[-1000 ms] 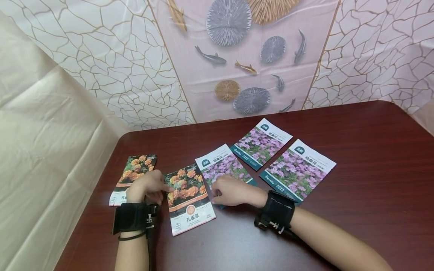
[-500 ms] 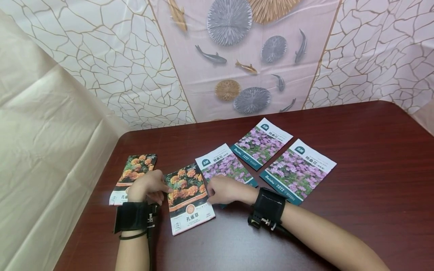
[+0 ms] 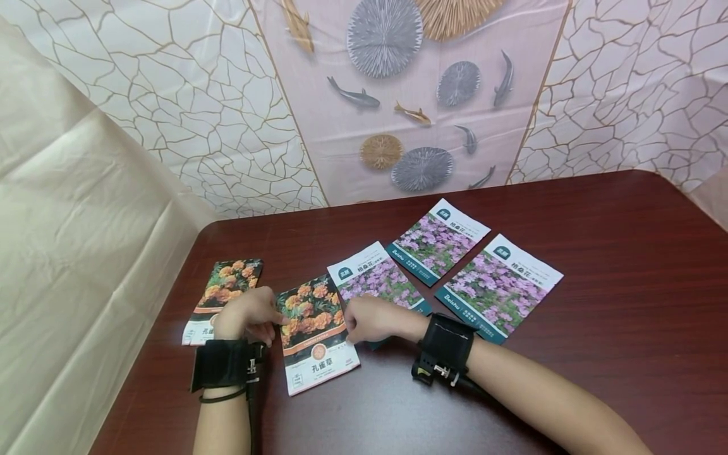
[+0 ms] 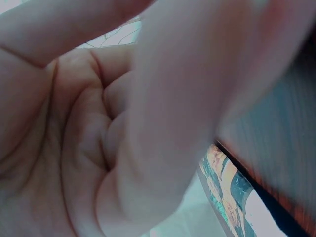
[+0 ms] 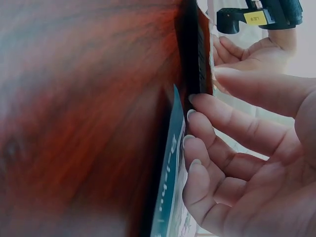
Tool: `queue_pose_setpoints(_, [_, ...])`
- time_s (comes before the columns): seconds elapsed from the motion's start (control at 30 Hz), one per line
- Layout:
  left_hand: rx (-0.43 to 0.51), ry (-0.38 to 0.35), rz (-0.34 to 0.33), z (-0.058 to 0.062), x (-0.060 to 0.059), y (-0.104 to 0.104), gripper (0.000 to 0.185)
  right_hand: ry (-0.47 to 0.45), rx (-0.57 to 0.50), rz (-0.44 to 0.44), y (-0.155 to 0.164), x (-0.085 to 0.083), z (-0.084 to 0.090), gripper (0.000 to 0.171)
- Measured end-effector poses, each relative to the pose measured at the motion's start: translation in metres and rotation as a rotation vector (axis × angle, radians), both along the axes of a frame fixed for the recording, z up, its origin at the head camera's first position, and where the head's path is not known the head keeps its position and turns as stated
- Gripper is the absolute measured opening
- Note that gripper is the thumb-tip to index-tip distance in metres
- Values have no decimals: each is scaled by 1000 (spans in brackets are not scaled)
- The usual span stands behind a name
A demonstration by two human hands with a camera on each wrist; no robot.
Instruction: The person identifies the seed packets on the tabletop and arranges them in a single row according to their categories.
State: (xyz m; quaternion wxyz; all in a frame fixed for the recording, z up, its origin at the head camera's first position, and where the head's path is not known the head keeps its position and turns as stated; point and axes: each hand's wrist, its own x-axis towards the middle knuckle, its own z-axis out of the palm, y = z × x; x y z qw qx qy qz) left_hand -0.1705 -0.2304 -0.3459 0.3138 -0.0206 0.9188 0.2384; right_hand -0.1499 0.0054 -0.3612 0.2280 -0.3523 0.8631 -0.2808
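In the head view, a marigold seed packet lies picture side up between my hands. My left hand reaches its left edge, the extended index finger touching the printed flowers while other fingers fold under. A blurred digit hides most of the contact in the left wrist view. My right hand pinches the packet's right edge; the right wrist view shows the thumb above that edge and curled fingertips below. Partly covered by my right hand is a seed packet with purple flowers, overlapped slightly by the marigold one.
A second marigold packet lies at the left, partly behind my left hand. Two more purple-flower packets sit to the right, close together. All rest on a dark red wooden table, with a patterned cloth behind.
My right hand has shifted slightly left onto the marigold packet's right edge. The left hand and the packets look nearly the same.
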Motion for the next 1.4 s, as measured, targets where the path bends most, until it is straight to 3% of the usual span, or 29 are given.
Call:
queue_pose_setpoints(0.23, [-3,-3,6,0,1,1,23,-39,-40,-25,-3,3,1,30])
queue_pose_setpoints(0.5, [-35,-4,0,1,2,1,24,-271,-138,-110,-4,5,1,21])
queue_pose_setpoints(0.77, [-31,8,-19,6,5,-3,28,-412,-296,-213,-4,7,0,13])
queue_pose_setpoints(1.07, [37,18,-20,14,9,-11,28,-410,-470,-291,-3,7,-1,8])
queue_pose_setpoints(1.23, [75,72,-32,14,8,-15,24,-420,-555,-316,-4,8,-1,5])
queue_pose_setpoints(1.4, [177,122,-57,16,6,-18,19,-458,-616,-322,-4,7,-2,5])
